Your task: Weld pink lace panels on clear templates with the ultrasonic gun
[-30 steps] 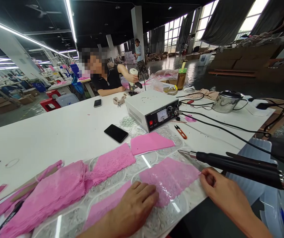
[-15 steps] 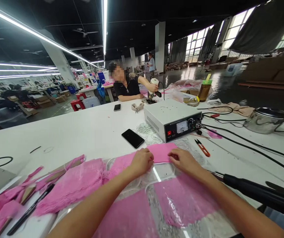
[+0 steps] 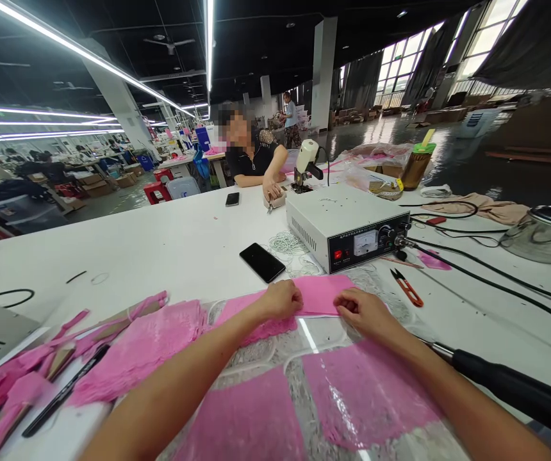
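A flat piece of bright pink fabric (image 3: 322, 294) lies between my hands on the clear plastic sheet. With fingers curled closed, my left hand (image 3: 279, 299) grips its left edge. On the other side my right hand (image 3: 362, 310) pinches the fabric's right end between thumb and fingers. Beneath my left wrist is another pink fabric piece with a lacy edge (image 3: 251, 330). Two larger pink pieces, the left one (image 3: 246, 416) and the right one (image 3: 359, 390), show under the shiny plastic near me. A stack of pink lace fabric (image 3: 143, 349) rests to my left.
A control box (image 3: 347, 224) stands beyond my hands, beside a black phone (image 3: 262, 262). Orange thread snips (image 3: 407, 287) and a black-handled tool (image 3: 506, 381) lie right. A black pen (image 3: 64, 394) lies left. Across the table sits a co-worker (image 3: 254, 157) near a small machine (image 3: 307, 163).
My view has shifted slightly, while both my hands stay on the pink fabric. The co-worker's hand has moved from the small machine's top down to a beige item on the table.
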`<state>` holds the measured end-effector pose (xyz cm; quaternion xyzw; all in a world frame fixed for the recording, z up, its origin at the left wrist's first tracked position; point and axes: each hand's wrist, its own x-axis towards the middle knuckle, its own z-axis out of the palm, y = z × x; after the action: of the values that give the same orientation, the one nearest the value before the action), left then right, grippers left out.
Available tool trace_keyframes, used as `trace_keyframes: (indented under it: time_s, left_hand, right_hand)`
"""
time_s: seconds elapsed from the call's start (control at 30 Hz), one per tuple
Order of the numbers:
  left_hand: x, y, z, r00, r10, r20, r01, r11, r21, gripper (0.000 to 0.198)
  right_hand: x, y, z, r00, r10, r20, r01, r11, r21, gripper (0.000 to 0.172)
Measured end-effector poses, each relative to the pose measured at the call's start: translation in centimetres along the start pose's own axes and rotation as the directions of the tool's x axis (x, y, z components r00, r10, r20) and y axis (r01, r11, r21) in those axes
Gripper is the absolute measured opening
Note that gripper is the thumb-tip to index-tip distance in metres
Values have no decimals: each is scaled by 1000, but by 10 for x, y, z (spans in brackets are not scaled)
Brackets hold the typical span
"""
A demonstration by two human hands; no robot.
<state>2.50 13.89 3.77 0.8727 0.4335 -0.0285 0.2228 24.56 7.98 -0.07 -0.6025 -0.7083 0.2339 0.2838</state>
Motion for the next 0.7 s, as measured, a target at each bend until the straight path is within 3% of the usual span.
trace_keyframes:
  time_s: [0.27, 0.7]
  left_hand:
    - [-2, 8, -10, 998, -5, 59, 1, 999, 52, 33]
    - [-6, 15, -4, 999, 33, 13, -35, 980, 194, 33]
  right_hand:
    - [-1, 0, -1, 1000, 6, -2, -6, 1000, 19, 21]
    - [0, -1, -2, 1000, 14, -25, -13, 1000, 24, 22]
